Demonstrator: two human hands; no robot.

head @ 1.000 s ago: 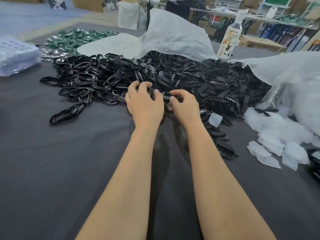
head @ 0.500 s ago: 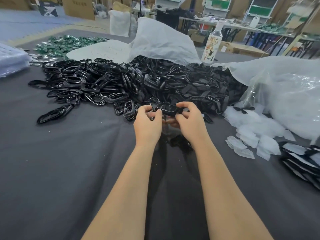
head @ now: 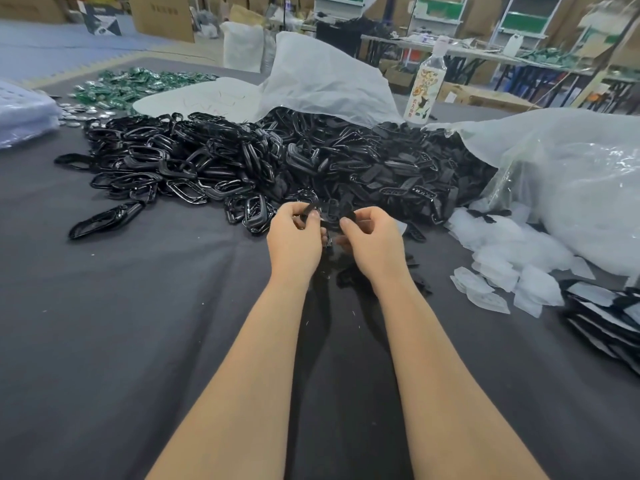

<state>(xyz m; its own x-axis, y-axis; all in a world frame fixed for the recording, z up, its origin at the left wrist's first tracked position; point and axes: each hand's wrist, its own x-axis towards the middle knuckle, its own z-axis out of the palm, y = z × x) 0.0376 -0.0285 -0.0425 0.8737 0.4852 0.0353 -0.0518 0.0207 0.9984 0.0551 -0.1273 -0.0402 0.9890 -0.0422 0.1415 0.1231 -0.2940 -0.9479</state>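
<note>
A big heap of glossy black plastic frames (head: 180,164) and flat black inserts (head: 391,171) covers the far half of the dark grey table (head: 121,323). Just in front of the heap, my left hand (head: 294,240) and my right hand (head: 372,244) hold a small black plastic piece (head: 327,221) between them, above the table. Left fingers pinch its left end, right fingers curl over its right end. Most of the piece is hidden by my fingers.
White plastic bags (head: 322,77) lie behind the heap and a clear bag (head: 571,174) at right. Small white pouches (head: 512,268) and packed black pieces (head: 609,317) lie at right. A bottle (head: 426,88) stands behind. Green and silver parts (head: 131,86) sit far left.
Both hands drew back from the heap toward me, lifting one black piece out. They now hold it between them and have turned it, closer together.
</note>
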